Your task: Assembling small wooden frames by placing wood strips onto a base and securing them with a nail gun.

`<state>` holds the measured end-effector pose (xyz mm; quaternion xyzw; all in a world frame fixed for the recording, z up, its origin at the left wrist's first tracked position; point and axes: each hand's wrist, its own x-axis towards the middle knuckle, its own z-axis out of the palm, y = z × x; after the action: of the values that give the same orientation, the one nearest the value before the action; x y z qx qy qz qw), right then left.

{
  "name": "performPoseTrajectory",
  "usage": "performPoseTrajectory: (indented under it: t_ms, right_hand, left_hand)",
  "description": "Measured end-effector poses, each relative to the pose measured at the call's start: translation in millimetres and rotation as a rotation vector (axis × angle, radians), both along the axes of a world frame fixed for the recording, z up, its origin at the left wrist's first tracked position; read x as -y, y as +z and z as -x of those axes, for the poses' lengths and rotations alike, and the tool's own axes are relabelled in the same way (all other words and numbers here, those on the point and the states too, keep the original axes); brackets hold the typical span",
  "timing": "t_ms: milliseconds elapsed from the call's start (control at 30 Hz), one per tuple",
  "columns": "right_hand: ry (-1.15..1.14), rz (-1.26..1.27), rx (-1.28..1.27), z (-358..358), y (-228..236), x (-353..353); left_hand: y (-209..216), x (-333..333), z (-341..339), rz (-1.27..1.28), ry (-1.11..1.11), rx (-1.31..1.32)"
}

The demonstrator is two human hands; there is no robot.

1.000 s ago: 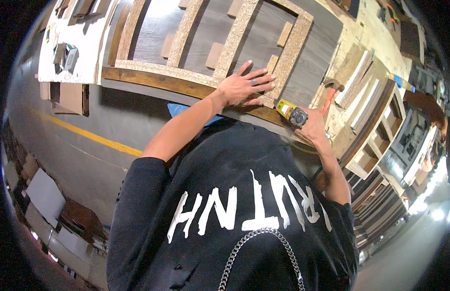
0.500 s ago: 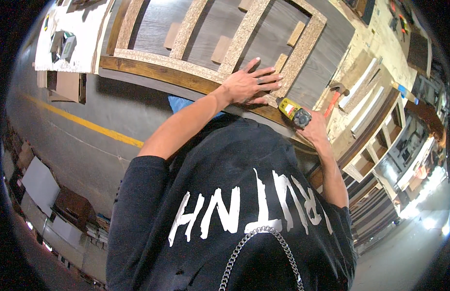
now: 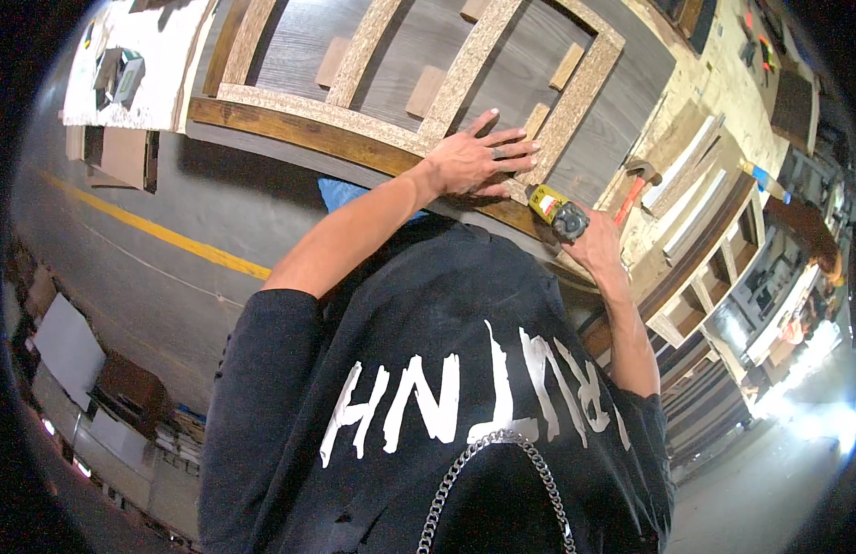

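Note:
My left hand (image 3: 479, 159) lies spread and open on the front corner of a chipboard and wood frame, its fingers over the rails. My right hand (image 3: 594, 245) is wrapped round a yellow-and-black handheld power tool (image 3: 551, 205). The tool's nose meets the corner of the frame, just right of my left fingers; its exact kind is not clear. The frame has pale chipboard rails (image 3: 470, 69) and a stained brown front strip (image 3: 303, 129). It lies on a grey wood-grain panel (image 3: 622, 102), with small wood blocks (image 3: 426, 90) set beside the rails.
A hammer with an orange handle (image 3: 631, 197) lies right of the tool, near white strips (image 3: 694, 212). More framed pieces (image 3: 714, 277) stand at the right. A white-topped table (image 3: 137, 69) with a small box is at the left. A yellow line (image 3: 169, 222) crosses the floor.
The view has shifted slightly. Both hands keep their places on the frame and the tool, and the tool's nose stays at the corner.

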<state>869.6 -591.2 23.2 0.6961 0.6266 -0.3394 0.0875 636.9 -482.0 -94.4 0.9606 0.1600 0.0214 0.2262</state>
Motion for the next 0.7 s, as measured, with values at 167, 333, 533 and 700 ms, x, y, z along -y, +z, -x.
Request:
performPoseTrajectory:
  t_ms: [167, 333, 533, 700]
  right_hand:
    - [-0.047, 0.043, -0.055, 1.2, 5.2, -3.1]
    - [-0.043, -0.017, -0.106, 1.1, -4.7, -0.8]
    - [-0.068, 0.021, -0.138, 1.7, -8.5, -1.6]
    - [-0.002, 0.037, 0.008, -4.7, -21.0, 13.3]
  left_hand:
    - [-0.6, 1.1, -1.2, -0.002, -0.002, -0.017]
    - [-1.1, 1.4, 0.7, 0.005, 0.002, -0.015]
    - [-8.1, 2.8, 0.2, 0.011, 0.006, 0.000]
    - [-3.9, 1.5, -1.6, -0.030, -0.012, -0.056]
